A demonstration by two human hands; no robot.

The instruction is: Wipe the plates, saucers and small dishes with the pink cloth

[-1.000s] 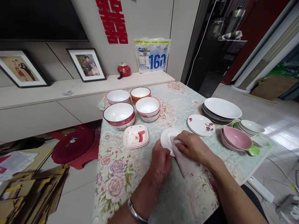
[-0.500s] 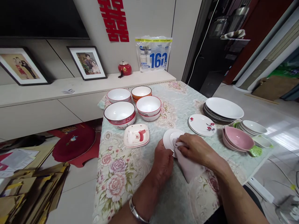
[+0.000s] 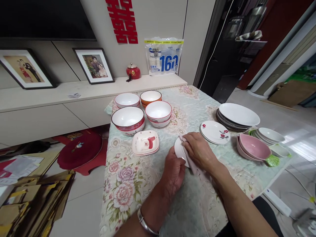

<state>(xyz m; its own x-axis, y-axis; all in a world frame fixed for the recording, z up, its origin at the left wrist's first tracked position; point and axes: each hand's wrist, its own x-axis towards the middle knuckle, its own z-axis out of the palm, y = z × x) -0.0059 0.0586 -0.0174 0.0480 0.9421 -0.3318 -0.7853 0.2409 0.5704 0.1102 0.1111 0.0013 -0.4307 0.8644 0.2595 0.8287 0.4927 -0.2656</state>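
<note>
A small white saucer (image 3: 179,149) is gripped at its near left rim by my left hand (image 3: 173,166), thumb over the edge. Pressed across the saucer's right side is a pale pinkish cloth (image 3: 195,167), held under my right hand (image 3: 199,149). The cloth and fingers cover much of the saucer. Left of the hands sit rectangular dishes (image 3: 145,143) with a red-scarf bear picture. To the right lie round plates (image 3: 214,132) with red flowers.
Stacked bowls (image 3: 127,117) stand at the back left of the flowered tablecloth (image 3: 130,184). Large white plates (image 3: 239,114), pink bowls (image 3: 254,147) and small leaf-handled bowls (image 3: 271,135) fill the right side. A cabinet (image 3: 98,93) runs along the wall behind.
My right hand has slid the cloth up toward the saucer's far edge and flattened over it. The saucer's raised middle ring, visible before, is now mostly covered or turned from view.
</note>
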